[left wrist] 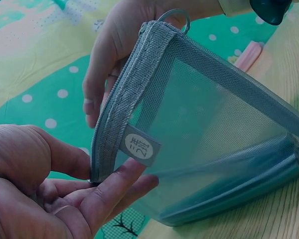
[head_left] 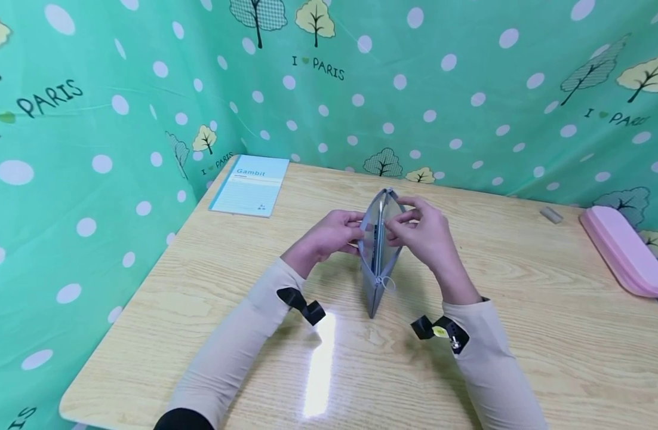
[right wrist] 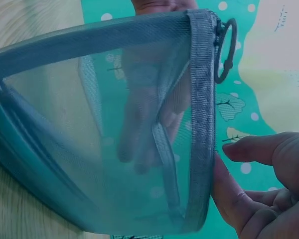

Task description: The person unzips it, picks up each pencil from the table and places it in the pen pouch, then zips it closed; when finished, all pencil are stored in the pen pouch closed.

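A grey-blue mesh zip pouch stands upright on the table between both hands, its zip undone and its mouth spread. Slim pen-like sticks lie lengthwise inside it. My left hand holds the left side of the rim, thumb at the zip edge and fingers along the mesh beside a small label. On the other side, my right hand pinches the right rim with curled fingers, its fingertips right at the zip edge. A round pull ring hangs at the end of the zip.
At the back left lies a pale blue notebook marked Gambit. A pink case sits near the right edge of the wooden table, with a small grey block beside it. Green patterned cloth hangs behind and at the left.
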The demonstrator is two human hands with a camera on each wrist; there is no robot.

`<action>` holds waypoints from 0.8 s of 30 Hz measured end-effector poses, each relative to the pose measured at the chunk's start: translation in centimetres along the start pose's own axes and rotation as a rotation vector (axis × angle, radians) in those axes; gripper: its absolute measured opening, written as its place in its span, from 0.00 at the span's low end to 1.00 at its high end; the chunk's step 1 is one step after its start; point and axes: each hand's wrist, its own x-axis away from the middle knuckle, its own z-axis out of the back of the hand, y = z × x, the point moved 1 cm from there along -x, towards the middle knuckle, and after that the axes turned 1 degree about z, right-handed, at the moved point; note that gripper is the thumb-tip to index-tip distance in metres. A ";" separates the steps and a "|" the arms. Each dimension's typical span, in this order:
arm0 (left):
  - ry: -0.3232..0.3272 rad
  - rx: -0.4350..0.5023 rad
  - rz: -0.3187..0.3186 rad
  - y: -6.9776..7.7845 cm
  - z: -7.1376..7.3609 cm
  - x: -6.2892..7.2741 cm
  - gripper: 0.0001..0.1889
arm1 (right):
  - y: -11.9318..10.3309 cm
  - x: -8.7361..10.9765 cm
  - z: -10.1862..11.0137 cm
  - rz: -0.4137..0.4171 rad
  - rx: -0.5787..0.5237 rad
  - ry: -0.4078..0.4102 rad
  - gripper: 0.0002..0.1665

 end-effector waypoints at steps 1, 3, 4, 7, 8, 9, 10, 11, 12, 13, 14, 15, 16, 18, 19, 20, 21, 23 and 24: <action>-0.001 0.003 -0.001 0.0 0.0 0.0 0.27 | 0.0 0.0 0.1 0.006 -0.002 0.003 0.34; -0.002 0.009 0.000 0.0 0.1 0.0 0.27 | -0.1 0.1 0.3 0.026 0.001 0.005 0.32; -0.003 0.011 0.000 0.0 0.1 0.0 0.27 | -0.2 0.1 0.5 0.039 0.009 0.005 0.30; 0.003 0.015 0.003 0.1 0.1 0.0 0.27 | -0.4 0.4 1.1 0.090 0.055 0.001 0.26; 0.005 0.015 0.003 0.1 0.0 0.0 0.27 | -0.5 0.6 1.4 0.104 0.074 -0.002 0.25; 0.005 0.015 0.002 0.1 0.0 0.0 0.27 | -0.7 0.7 1.7 0.117 0.092 -0.005 0.24; 0.002 0.017 0.002 0.1 0.0 0.0 0.27 | -0.8 0.9 2.0 0.130 0.109 -0.010 0.23; 0.001 0.019 0.000 0.0 0.1 -0.1 0.27 | -1.0 1.1 2.3 0.139 0.124 -0.016 0.23; -0.002 0.022 -0.001 0.0 0.1 -0.1 0.27 | -1.2 1.4 2.6 0.148 0.138 -0.025 0.23; -0.005 0.022 -0.001 0.0 0.1 -0.2 0.27 | -1.3 1.6 2.9 0.156 0.147 -0.035 0.23; -0.007 0.022 -0.002 -0.1 0.1 -0.2 0.27 | -1.5 1.9 3.2 0.168 0.158 -0.047 0.23; -0.008 0.021 -0.002 -0.1 0.0 -0.3 0.27 | -1.7 2.2 3.4 0.183 0.168 -0.061 0.23; -0.008 0.023 -0.002 0.0 0.0 -0.3 0.27 | -1.8 2.5 3.6 0.203 0.181 -0.077 0.23; -0.003 0.020 0.001 0.0 0.0 -0.2 0.27 | -1.9 2.9 3.9 0.268 0.211 -0.120 0.22; -0.001 0.021 0.002 0.1 0.0 -0.2 0.27 | -1.9 3.1 3.9 0.310 0.233 -0.148 0.21; 0.002 0.021 0.003 0.1 0.0 -0.2 0.28 | -2.0 3.2 3.9 0.350 0.257 -0.182 0.20; 0.005 0.020 0.004 0.1 0.0 -0.2 0.28 | -1.9 3.3 3.8 0.388 0.286 -0.220 0.20; 0.009 0.018 0.007 0.1 0.1 -0.2 0.28 | -1.9 3.5 3.4 0.453 0.345 -0.300 0.20; 0.011 0.017 0.008 0.1 0.1 -0.1 0.28 | -1.8 3.5 3.2 0.471 0.370 -0.341 0.21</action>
